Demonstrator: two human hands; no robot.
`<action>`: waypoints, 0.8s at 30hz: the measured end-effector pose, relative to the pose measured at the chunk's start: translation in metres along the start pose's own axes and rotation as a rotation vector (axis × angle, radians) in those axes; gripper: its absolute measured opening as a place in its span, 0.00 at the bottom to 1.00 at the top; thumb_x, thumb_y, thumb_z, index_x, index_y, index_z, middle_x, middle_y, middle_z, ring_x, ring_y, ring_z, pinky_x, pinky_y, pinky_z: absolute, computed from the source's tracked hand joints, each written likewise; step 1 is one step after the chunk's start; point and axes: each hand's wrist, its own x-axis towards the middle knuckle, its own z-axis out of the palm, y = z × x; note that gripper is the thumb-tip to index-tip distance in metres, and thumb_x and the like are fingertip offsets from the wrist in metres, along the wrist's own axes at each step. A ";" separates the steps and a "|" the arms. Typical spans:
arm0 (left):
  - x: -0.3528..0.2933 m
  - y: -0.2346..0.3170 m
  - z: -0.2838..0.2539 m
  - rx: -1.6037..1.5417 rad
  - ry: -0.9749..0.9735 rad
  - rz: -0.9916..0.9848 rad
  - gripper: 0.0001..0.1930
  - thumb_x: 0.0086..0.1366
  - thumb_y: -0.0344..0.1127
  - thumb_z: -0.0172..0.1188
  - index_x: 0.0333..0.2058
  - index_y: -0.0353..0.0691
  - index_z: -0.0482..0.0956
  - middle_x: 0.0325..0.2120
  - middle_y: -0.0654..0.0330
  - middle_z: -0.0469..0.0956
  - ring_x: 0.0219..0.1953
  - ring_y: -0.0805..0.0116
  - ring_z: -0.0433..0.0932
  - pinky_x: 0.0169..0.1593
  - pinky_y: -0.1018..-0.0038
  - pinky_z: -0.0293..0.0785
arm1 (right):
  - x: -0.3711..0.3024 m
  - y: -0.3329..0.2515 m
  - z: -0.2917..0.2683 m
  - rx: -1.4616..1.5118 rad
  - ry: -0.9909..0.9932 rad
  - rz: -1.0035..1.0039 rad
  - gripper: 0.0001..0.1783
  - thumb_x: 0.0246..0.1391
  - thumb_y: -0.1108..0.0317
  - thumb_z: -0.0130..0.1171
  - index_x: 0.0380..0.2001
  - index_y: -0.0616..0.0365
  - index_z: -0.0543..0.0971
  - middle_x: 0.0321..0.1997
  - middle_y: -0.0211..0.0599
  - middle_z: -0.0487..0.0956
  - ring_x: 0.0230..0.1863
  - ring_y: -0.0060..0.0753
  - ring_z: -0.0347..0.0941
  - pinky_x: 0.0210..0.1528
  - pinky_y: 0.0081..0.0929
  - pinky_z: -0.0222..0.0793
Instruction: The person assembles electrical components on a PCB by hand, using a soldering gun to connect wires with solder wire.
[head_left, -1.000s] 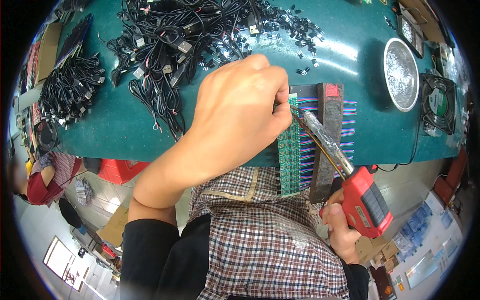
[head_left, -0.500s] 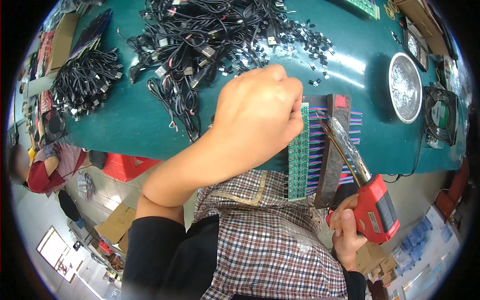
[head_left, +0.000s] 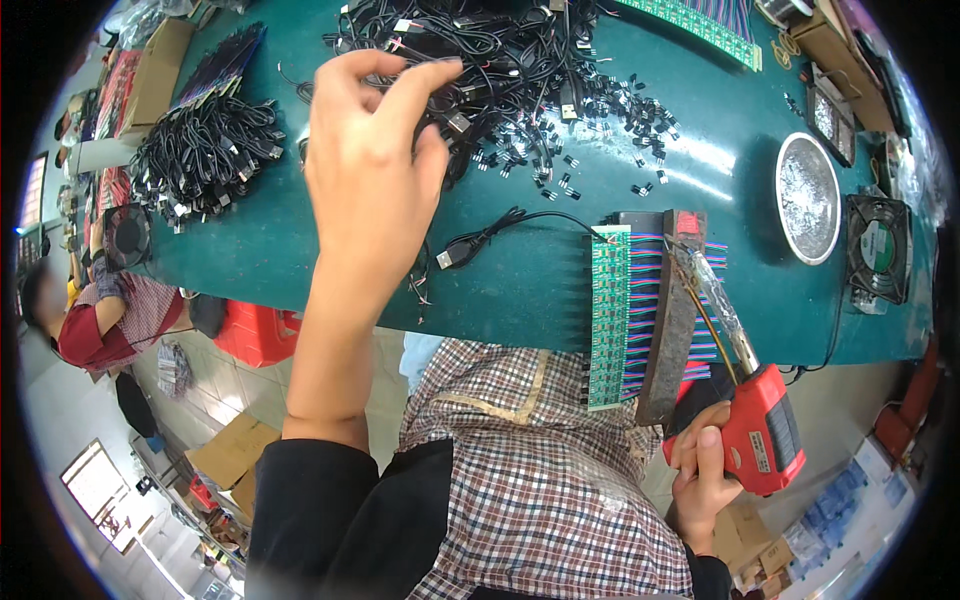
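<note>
My left hand (head_left: pixel 370 165) hovers over the near left side of a heap of black USB cables (head_left: pixel 515 75), thumb and index finger apart; nothing shows between them. A red soldering gun (head_left: pixel 768 430) is gripped in my right hand (head_left: pixel 705 485), its tip near the top end of a dark bar (head_left: pixel 668 335). This bar lies across rows of coloured wires joined to a green circuit board strip (head_left: pixel 608 330), which overhangs the table's near edge. A single black USB cable (head_left: pixel 490 238) runs to the strip's far end, its plug lying on the table.
Small black parts (head_left: pixel 640 115) are scattered right of the heap. Bundled cables (head_left: pixel 205 150) lie to the left. A round metal bowl (head_left: pixel 808 200) and a small fan (head_left: pixel 878 250) stand at right. More green board strips (head_left: pixel 700 25) lie at the back. A person (head_left: pixel 95 320) sits far left.
My left hand has moved from the board strip's far end leftward to the cable heap, its closed fingers now spread. The cable at the strip is uncovered. The soldering gun stays by the bar.
</note>
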 end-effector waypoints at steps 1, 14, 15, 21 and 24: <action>0.001 -0.006 0.003 -0.010 -0.010 0.033 0.17 0.51 0.22 0.67 0.40 0.48 0.85 0.43 0.59 0.75 0.37 0.59 0.77 0.42 0.63 0.75 | 0.001 0.000 -0.001 -0.004 -0.024 -0.015 0.10 0.63 0.69 0.57 0.41 0.63 0.70 0.28 0.34 0.71 0.14 0.14 0.54 0.17 0.19 0.56; -0.047 0.035 -0.022 -1.056 -0.336 -0.448 0.14 0.58 0.22 0.71 0.42 0.37 0.80 0.24 0.70 0.68 0.25 0.82 0.66 0.32 0.80 0.68 | 0.005 -0.002 0.002 0.015 0.056 -0.049 0.10 0.63 0.67 0.57 0.38 0.61 0.70 0.26 0.32 0.69 0.15 0.15 0.55 0.18 0.20 0.56; -0.049 0.035 -0.017 -0.924 -0.386 -0.354 0.10 0.58 0.22 0.70 0.39 0.38 0.83 0.23 0.70 0.67 0.24 0.82 0.64 0.30 0.80 0.66 | 0.009 -0.003 0.002 0.033 0.042 -0.080 0.10 0.63 0.67 0.57 0.38 0.62 0.70 0.26 0.32 0.69 0.15 0.15 0.55 0.17 0.20 0.56; -0.042 0.056 -0.007 -0.665 -0.213 -0.171 0.07 0.58 0.24 0.70 0.36 0.38 0.85 0.29 0.64 0.74 0.29 0.75 0.73 0.35 0.79 0.71 | 0.017 -0.002 0.000 -0.008 0.028 -0.198 0.09 0.63 0.68 0.57 0.34 0.62 0.69 0.25 0.32 0.69 0.14 0.15 0.55 0.16 0.20 0.56; -0.039 0.070 0.010 -0.467 -0.247 -0.056 0.07 0.56 0.30 0.72 0.33 0.38 0.84 0.29 0.60 0.74 0.29 0.66 0.75 0.34 0.72 0.72 | 0.018 -0.004 0.002 0.043 0.070 -0.187 0.09 0.63 0.69 0.56 0.34 0.62 0.70 0.24 0.33 0.69 0.13 0.15 0.55 0.16 0.19 0.57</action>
